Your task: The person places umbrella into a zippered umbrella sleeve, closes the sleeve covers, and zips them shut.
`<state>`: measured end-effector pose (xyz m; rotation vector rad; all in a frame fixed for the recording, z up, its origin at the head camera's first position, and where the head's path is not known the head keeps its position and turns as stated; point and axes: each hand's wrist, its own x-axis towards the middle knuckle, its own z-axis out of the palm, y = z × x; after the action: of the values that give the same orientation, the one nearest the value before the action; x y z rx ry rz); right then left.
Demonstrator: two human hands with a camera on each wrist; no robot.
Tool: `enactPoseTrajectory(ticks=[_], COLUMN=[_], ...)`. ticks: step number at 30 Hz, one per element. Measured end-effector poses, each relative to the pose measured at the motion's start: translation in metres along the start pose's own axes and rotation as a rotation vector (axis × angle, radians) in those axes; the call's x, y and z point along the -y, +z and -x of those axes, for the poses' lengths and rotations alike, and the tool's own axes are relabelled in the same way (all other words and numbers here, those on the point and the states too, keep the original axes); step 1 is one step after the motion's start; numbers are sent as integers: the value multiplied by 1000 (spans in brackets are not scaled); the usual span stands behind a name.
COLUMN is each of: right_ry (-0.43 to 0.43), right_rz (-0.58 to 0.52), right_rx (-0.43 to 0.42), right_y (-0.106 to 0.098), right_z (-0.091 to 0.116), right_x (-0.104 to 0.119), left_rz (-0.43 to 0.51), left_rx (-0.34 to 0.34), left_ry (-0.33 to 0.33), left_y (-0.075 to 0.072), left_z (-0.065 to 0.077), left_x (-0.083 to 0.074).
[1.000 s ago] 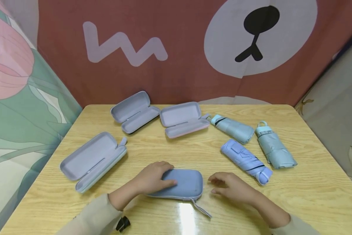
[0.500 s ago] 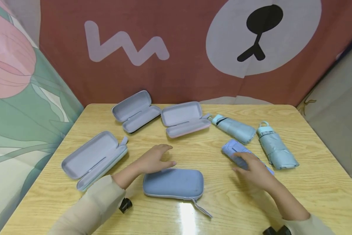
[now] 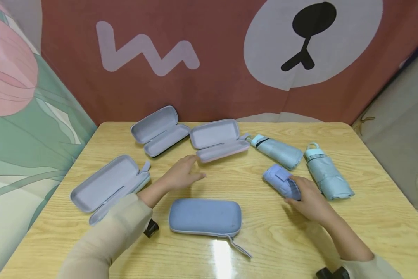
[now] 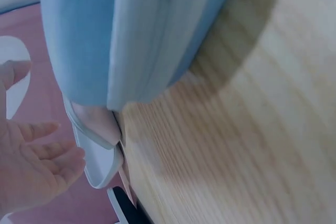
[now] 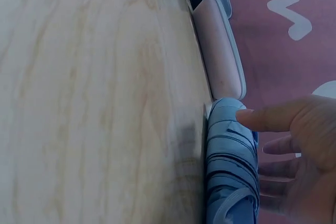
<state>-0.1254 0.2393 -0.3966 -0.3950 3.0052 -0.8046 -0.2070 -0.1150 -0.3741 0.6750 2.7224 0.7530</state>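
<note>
My right hand (image 3: 311,200) is at a folded periwinkle umbrella (image 3: 277,179) lying slantwise on the table. Its thumb lies along the near side and its fingers reach over toward the far side. In the right wrist view the thumb tip overlaps the wrapped umbrella (image 5: 231,156), and the fingers extend nearly straight behind it. My left hand (image 3: 181,175) hovers with spread fingers, holding nothing, just in front of an open pink-edged glasses case (image 3: 217,136). Below it lies a closed blue zip case (image 3: 205,216) with a wrist strap, whose end (image 4: 84,40) fills the top of the left wrist view.
Two teal umbrellas (image 3: 280,152) (image 3: 329,174) lie at the right. An open dark-edged case (image 3: 156,130) stands at the back, and an open mint case (image 3: 101,186) sits at the left beside my sleeve. A printed cloth (image 3: 223,93) hangs behind the wooden table (image 3: 275,248).
My left hand has left the blue zip case and moved up and away toward the open pink-edged case. My right hand has moved right to the periwinkle umbrella.
</note>
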Motion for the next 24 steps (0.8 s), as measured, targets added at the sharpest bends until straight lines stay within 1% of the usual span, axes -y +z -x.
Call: enactPoseTrajectory(ticks=[5,8,12,15,19,24], right_ry=[13,33,59,70,71,105], right_rz=[32,45,51,52,60,75], right_rx=[-8,15,41,46,45,70], right_y=[1,0,0,2,3,2], right_z=[2,4,4,5,5,5], right_x=[-2,-5,-11,-15,-16,-16], left_rz=[-19,-33,-52,-43,-20,-23], left_rx=[-25,-21,-26,-33,-33,-35], left_ry=[-15,-30,-28,-36,-67,-77], left_y=[-2,-2,-2,-3,-4,-1], left_z=[-10,-16,-25,-31,-37,-44], left_x=[3,4,5,6,6,6])
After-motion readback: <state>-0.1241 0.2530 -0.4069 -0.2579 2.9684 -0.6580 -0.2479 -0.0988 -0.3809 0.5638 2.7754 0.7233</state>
